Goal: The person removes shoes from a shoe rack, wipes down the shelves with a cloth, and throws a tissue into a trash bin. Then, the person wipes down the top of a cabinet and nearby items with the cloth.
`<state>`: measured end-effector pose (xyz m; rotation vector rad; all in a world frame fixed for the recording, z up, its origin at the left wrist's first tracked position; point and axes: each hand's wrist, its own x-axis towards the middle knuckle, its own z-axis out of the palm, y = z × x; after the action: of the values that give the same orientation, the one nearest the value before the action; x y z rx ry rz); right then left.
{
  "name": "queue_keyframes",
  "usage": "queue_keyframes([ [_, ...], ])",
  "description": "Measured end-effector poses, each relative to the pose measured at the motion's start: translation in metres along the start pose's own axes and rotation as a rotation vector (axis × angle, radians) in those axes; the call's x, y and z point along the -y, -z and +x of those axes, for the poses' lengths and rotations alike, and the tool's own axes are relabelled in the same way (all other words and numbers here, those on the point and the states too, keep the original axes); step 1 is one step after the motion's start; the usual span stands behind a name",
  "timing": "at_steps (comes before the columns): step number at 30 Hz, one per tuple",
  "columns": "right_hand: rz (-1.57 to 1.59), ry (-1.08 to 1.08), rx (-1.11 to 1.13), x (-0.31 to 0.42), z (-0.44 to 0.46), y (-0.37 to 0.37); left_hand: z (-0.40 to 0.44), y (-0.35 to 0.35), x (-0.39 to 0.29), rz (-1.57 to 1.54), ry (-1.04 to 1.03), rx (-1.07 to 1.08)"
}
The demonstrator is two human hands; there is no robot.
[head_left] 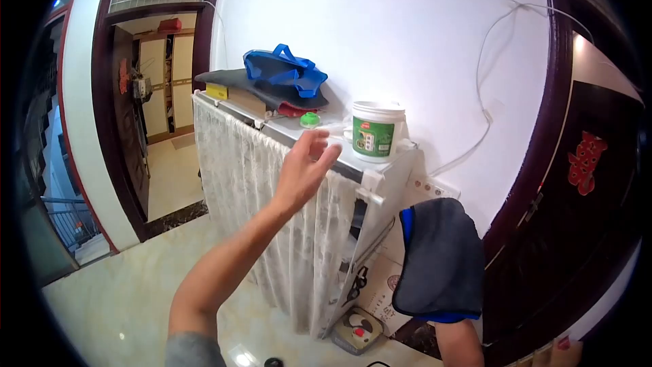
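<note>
My left hand (307,168) is raised in front of the cabinet's top edge, fingers apart and slightly curled, holding nothing. Just beyond it are a small green-lidded container (310,121) and, to the right, a white bucket (373,132) with a green label. A dark grey cloth (440,258) with blue edging hangs over my right hand at the lower right; only the wrist and forearm show below it, and the fingers are hidden. A blue bag (285,71) lies on dark fabric at the cabinet's back left.
A lace curtain (251,183) covers the cabinet's front. On the floor by its right end sits a flat patterned object (358,331). A white cable (479,88) runs along the wall to a power strip (435,185). Doorways stand left and right.
</note>
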<state>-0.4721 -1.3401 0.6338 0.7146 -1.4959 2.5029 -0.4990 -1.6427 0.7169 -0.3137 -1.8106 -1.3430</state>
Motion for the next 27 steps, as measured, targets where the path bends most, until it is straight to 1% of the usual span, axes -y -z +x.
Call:
queue_keyframes([
  [3, -0.031, 0.048, -0.049, -0.007, 0.024, -0.008, 0.066, -0.011, 0.023, -0.034, 0.112, 0.132],
  [4, -0.037, 0.066, -0.072, -0.007, 0.03, -0.009, 0.082, -0.018, 0.027, -0.038, 0.078, 0.218],
  [5, -0.052, 0.085, -0.095, -0.01, 0.038, -0.014, 0.093, -0.031, 0.039, 0.03, -0.046, 0.245],
  [7, -0.078, 0.122, -0.132, -0.014, 0.053, -0.024, 0.105, -0.051, 0.059, 0.183, -0.149, 0.314],
  [9, -0.103, 0.156, -0.167, -0.018, 0.066, -0.034, 0.104, -0.053, 0.039, 0.24, -0.05, 0.295],
  [10, -0.117, 0.169, -0.181, -0.019, 0.072, -0.039, 0.107, -0.053, 0.039, 0.235, -0.077, 0.24],
  [11, -0.128, 0.183, -0.194, -0.02, 0.079, -0.043, 0.11, -0.051, 0.04, 0.265, -0.125, 0.24],
  [13, -0.141, 0.199, -0.22, -0.026, 0.089, -0.05, 0.119, -0.044, 0.048, 0.217, -0.137, 0.312],
  [16, -0.158, 0.209, -0.256, -0.031, 0.098, -0.058, 0.162, -0.03, 0.066, 0.065, -0.252, 0.181],
  [17, -0.163, 0.209, -0.266, -0.031, 0.1, -0.06, 0.18, -0.015, 0.059, 0.022, -0.252, 0.163],
  [18, -0.169, 0.209, -0.271, -0.032, 0.102, -0.061, 0.203, -0.003, 0.059, 0.026, -0.17, 0.198],
  [19, -0.173, 0.213, -0.275, -0.031, 0.103, -0.062, 0.221, 0.007, 0.063, 0.125, -0.2, 0.144],
  [20, -0.174, 0.213, -0.277, -0.031, 0.105, -0.062, 0.234, 0.017, 0.067, 0.119, -0.177, 0.142],
  [21, -0.178, 0.214, -0.278, -0.031, 0.106, -0.063, 0.248, 0.021, 0.073, 0.184, -0.125, 0.107],
  [23, -0.179, 0.217, -0.282, -0.031, 0.107, -0.062, 0.269, 0.02, 0.108, 0.313, -0.146, 0.099],
  [26, -0.191, 0.22, -0.287, -0.032, 0.108, -0.06, 0.272, 0.003, 0.147, 0.532, -0.119, 0.182],
  [27, -0.196, 0.221, -0.291, -0.031, 0.107, -0.058, 0.271, -0.002, 0.156, 0.535, -0.073, 0.203],
])
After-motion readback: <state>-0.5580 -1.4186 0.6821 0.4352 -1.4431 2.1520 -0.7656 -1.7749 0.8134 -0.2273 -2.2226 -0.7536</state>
